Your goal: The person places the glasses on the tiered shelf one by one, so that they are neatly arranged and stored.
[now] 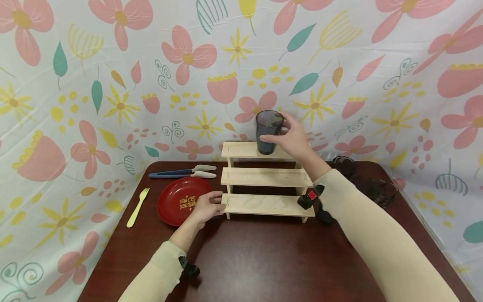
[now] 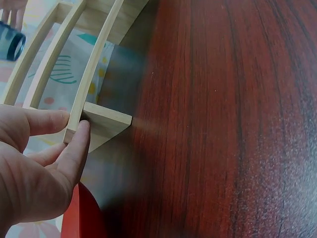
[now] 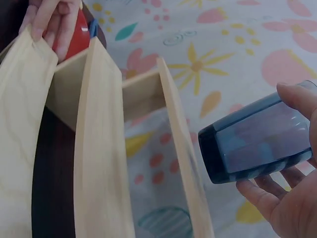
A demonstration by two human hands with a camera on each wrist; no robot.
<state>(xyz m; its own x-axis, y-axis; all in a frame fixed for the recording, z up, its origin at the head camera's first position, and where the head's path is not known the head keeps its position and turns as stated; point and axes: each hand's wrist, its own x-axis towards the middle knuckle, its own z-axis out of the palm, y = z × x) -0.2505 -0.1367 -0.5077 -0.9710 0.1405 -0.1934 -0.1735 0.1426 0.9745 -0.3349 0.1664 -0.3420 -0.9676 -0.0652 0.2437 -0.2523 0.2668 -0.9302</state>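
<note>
A dark blue-grey see-through cup is upright in my right hand, with the thumb in front and the fingers behind it. In the right wrist view, a small gap shows between the cup's thick base and the top board of the three-step wooden rack. My left hand pinches the left end of the rack's lowest board; in the left wrist view, thumb and fingers lie on either side of that end. Just beside this hand is a red plate with gold characters.
Two blue-handled utensils with pale ends lie behind the plate, and a yellow fork lies left of it. Dark see-through glassware stands at the right, partly behind my right sleeve. A flower-patterned cloth hangs behind the dark wooden table.
</note>
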